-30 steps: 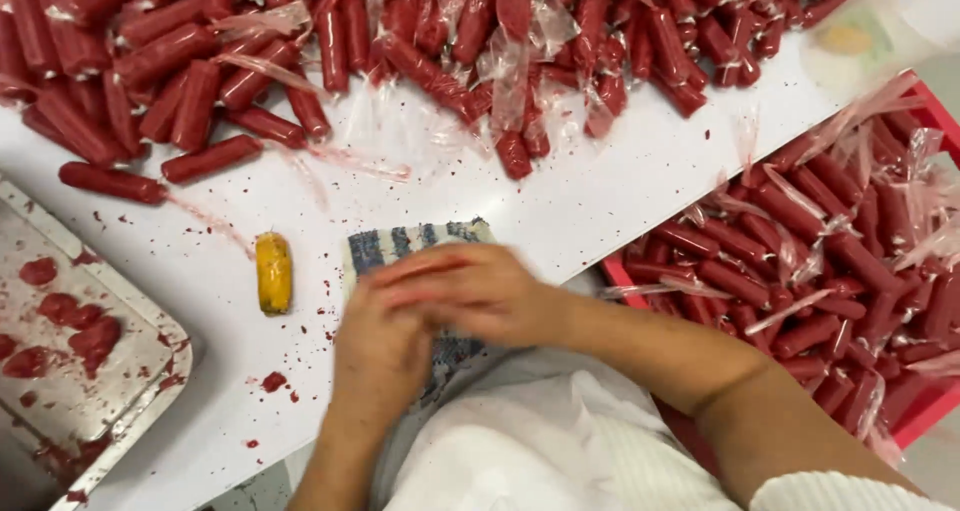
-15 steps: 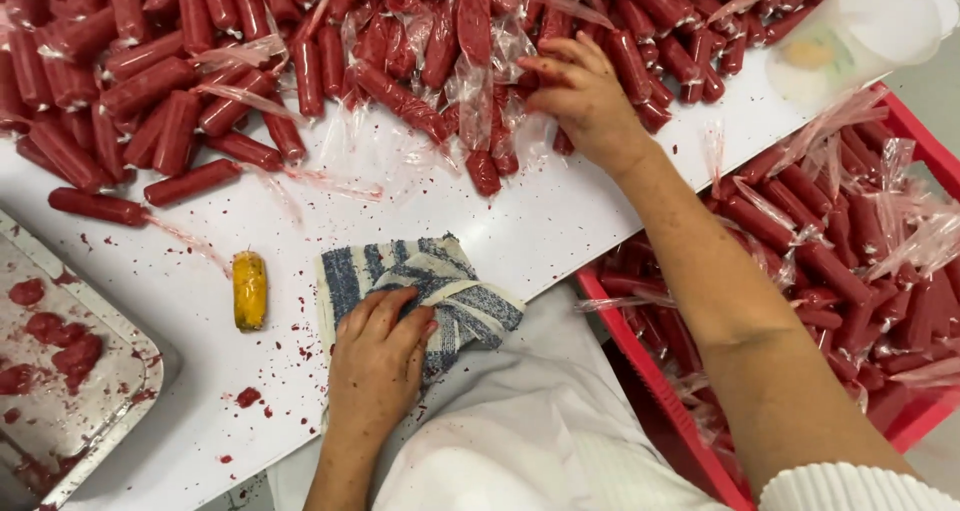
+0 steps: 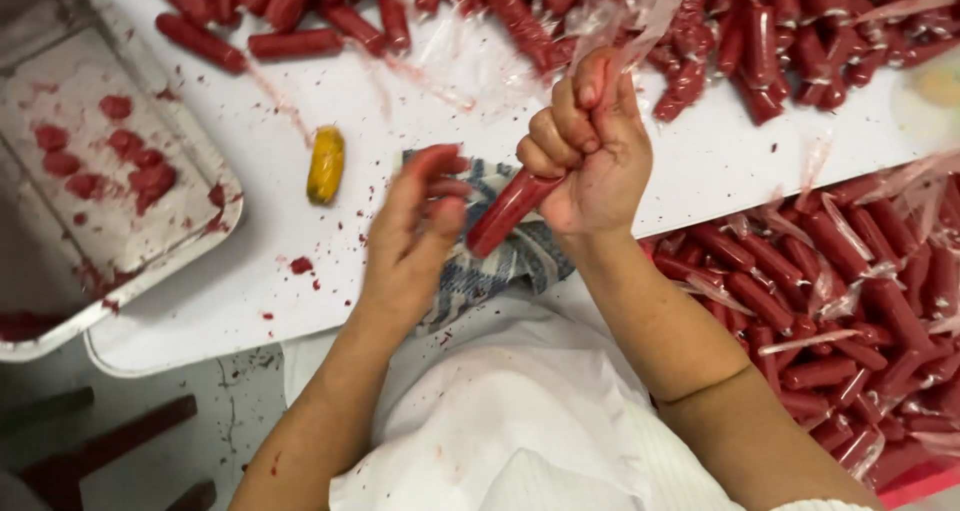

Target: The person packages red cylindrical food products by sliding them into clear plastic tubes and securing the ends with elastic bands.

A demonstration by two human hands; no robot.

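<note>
My right hand (image 3: 590, 151) is closed around one red sausage (image 3: 505, 213), which sticks out downward and to the left, its clear wrapper trailing above my fingers. Just left of the sausage's free end is my left hand (image 3: 415, 236), fingers loosely apart, holding nothing. Both hands hover above a blue-and-white cloth (image 3: 500, 261) at the near edge of the white table (image 3: 240, 261).
A heap of red sausages in clear wrappers (image 3: 560, 11) covers the far side of the table. A red crate (image 3: 900, 476) full of more sausages stands at the right. A metal tray (image 3: 180, 261) with red scraps sits left. A small yellow piece (image 3: 326, 164) lies near the cloth.
My right hand reached into the far heap, then came back over the cloth gripping a sausage. My left hand lifted off the cloth toward it.
</note>
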